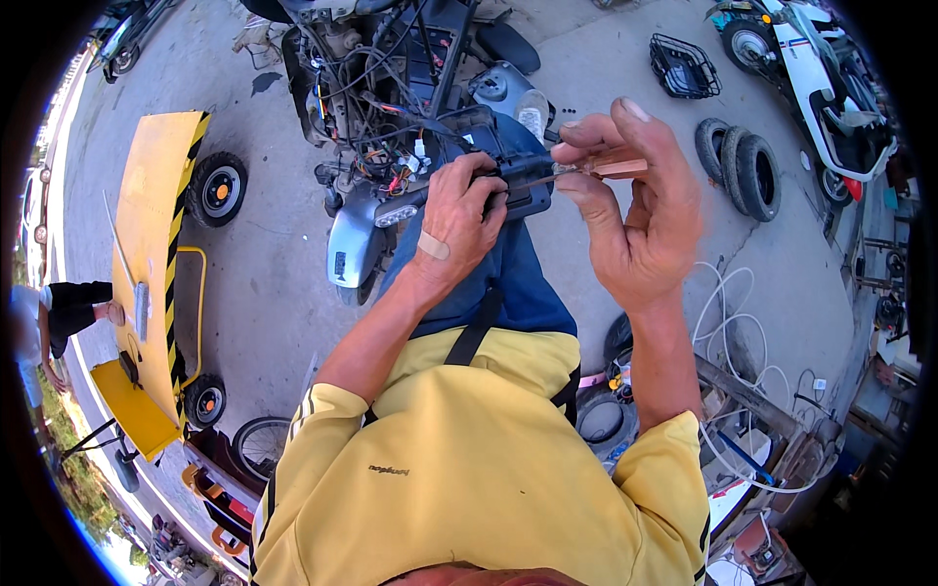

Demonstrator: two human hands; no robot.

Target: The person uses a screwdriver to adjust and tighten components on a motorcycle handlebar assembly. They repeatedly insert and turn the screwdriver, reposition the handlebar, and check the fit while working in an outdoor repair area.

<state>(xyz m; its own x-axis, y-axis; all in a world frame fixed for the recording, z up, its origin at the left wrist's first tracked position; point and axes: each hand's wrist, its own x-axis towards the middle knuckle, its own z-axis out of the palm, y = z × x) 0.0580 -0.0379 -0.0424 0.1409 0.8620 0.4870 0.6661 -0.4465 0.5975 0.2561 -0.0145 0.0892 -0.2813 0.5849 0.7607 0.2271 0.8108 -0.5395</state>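
A: Your right hand [640, 210] grasps a screwdriver [618, 167] between thumb and fingers; your left hand [459, 210] curls at the black plastic housing [532, 200] over your thighs, though I can't tell whether it grips.

B: Then brace that housing firmly, line the shaft up straight, and guard your left fingertips, since the tip points toward them.

A: Mind the bunched wires [405, 161] near your left hand.

B: Your better room is rightward, over bare concrete [625, 68]; the stacked tyres [740, 166] sit well apart.

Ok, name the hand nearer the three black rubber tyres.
Right. The right hand is left of the tyres, not touching them; the left hand is much farther left.
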